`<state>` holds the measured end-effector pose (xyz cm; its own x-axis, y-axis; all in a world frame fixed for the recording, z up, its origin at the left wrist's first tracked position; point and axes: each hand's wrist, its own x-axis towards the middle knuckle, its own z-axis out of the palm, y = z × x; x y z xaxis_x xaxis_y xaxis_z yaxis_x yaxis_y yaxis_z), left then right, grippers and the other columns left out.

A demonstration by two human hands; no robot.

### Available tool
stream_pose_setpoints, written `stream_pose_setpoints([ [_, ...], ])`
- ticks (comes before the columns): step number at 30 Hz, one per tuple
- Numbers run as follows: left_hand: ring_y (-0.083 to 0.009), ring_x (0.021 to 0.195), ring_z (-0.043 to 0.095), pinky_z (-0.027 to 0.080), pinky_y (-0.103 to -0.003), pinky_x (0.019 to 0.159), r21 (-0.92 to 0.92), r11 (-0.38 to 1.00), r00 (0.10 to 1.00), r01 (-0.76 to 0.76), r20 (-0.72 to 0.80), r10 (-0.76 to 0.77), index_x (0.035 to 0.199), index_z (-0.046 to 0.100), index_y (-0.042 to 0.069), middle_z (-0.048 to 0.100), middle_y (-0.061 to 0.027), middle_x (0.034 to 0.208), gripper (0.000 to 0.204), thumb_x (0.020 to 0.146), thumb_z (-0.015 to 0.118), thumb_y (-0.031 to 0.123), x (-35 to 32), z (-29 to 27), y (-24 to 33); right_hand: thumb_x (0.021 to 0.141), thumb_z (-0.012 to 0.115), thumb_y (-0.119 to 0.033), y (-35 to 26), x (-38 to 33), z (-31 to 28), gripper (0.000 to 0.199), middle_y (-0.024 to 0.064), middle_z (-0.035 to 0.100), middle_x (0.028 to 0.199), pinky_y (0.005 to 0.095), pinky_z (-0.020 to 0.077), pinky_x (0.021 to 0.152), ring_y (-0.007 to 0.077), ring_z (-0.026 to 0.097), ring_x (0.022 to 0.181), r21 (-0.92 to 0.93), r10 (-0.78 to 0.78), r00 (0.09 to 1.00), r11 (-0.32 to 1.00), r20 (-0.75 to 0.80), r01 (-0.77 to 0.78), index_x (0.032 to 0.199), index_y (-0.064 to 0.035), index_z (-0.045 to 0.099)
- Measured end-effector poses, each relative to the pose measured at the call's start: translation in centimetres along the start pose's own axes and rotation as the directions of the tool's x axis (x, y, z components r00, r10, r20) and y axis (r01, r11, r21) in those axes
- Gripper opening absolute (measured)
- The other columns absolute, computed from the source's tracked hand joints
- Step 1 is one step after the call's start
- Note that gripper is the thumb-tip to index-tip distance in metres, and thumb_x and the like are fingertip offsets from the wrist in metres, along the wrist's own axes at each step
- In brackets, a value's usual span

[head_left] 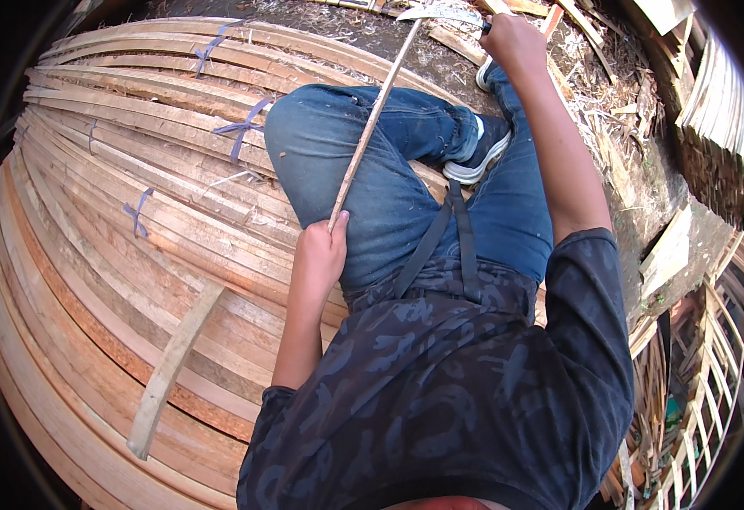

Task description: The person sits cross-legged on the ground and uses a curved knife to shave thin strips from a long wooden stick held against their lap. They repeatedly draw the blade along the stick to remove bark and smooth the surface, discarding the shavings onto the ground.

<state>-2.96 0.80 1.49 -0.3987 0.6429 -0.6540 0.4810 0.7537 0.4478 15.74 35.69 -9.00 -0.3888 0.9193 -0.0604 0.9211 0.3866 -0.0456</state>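
My left hand (321,252), beside my bent knee, is closed round the near end of a long thin wooden strip (373,123). The strip slants up and away across my thigh. At its far end lies the pale curved blade of a knife (441,14), which seems to meet the strip there. My right hand (514,41), arm stretched far forward, grips this knife; only a bit of dark handle shows by the fingers.
Bundles of long wooden strips (176,200) tied with purple bands spread on my left. A short loose slat (176,370) lies across them. Shavings and offcuts (627,144) litter the ground ahead and right. Stacked thin wood (724,127) and a lattice frame (701,408) stand at the right.
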Motion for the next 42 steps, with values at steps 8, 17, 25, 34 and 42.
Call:
stream_pose_setpoints([
  [8,-0.0477,0.061,0.055,0.043,-0.047,0.057,-0.019,1.000,1.000,0.022,0.010,-0.022,0.068,0.056,-0.010,0.052,-0.0311,0.062,0.051,0.097,0.049,0.031,0.1,-0.1,-0.1,0.077,0.067,-0.033,2.3,1.6,-0.5,0.031,0.0194,0.069,0.085,0.0452,0.0537,0.071,0.0365,0.067,0.080,-0.043,0.103,0.994,0.994,-0.022,-0.103,0.087,-0.0032,0.069],
  [17,-0.0467,0.063,0.057,0.044,-0.047,0.058,0.019,0.999,0.999,0.028,0.019,-0.028,0.069,0.060,-0.008,0.054,-0.0304,0.063,0.049,0.096,0.051,0.032,0.3,0.0,-0.9,0.081,0.061,-0.033,2.0,-2.3,-1.1,0.036,0.0244,0.067,0.080,0.0465,0.0528,0.074,0.0404,0.066,0.078,0.258,0.141,0.983,0.951,0.120,-0.168,0.082,0.0020,0.070],
  [25,-0.0407,0.060,0.060,0.045,-0.045,0.056,0.227,0.974,0.973,0.001,-0.227,0.051,0.072,0.060,0.000,0.059,-0.0222,0.061,0.041,0.087,0.063,0.038,-2.3,0.9,-1.7,0.089,0.062,-0.048,-3.6,-11.8,-0.8,0.043,-0.0058,0.033,0.050,0.0230,0.0296,0.037,0.0058,0.032,0.039,0.686,-0.078,0.801,-0.471,0.594,-0.555,0.077,-0.0080,0.052],
  [34,-0.0356,0.067,0.057,0.044,-0.042,0.061,0.261,0.954,0.931,-0.149,-0.288,0.224,0.080,0.057,0.003,0.057,-0.0170,0.067,0.037,0.083,0.068,0.039,-4.5,0.6,-5.9,0.087,0.070,-0.018,-7.8,-14.6,-0.5,0.021,-0.0066,0.037,0.054,0.0231,0.0313,0.037,0.0050,0.035,0.039,0.574,-0.120,0.806,-0.641,0.580,-0.509,0.081,-0.0105,0.051],
  [42,-0.0235,0.092,0.054,0.043,-0.040,0.086,-0.268,0.699,0.718,-0.663,-0.489,0.494,0.108,0.053,0.003,0.057,-0.0090,0.090,0.036,0.085,0.068,0.026,-8.8,-5.1,4.7,0.084,0.071,-0.018,-8.5,-16.9,-0.1,0.022,-0.0016,0.049,0.054,0.0233,0.0340,0.037,0.0060,0.043,0.040,0.837,0.125,0.895,-0.429,0.428,-0.341,0.078,-0.0024,0.058],
])
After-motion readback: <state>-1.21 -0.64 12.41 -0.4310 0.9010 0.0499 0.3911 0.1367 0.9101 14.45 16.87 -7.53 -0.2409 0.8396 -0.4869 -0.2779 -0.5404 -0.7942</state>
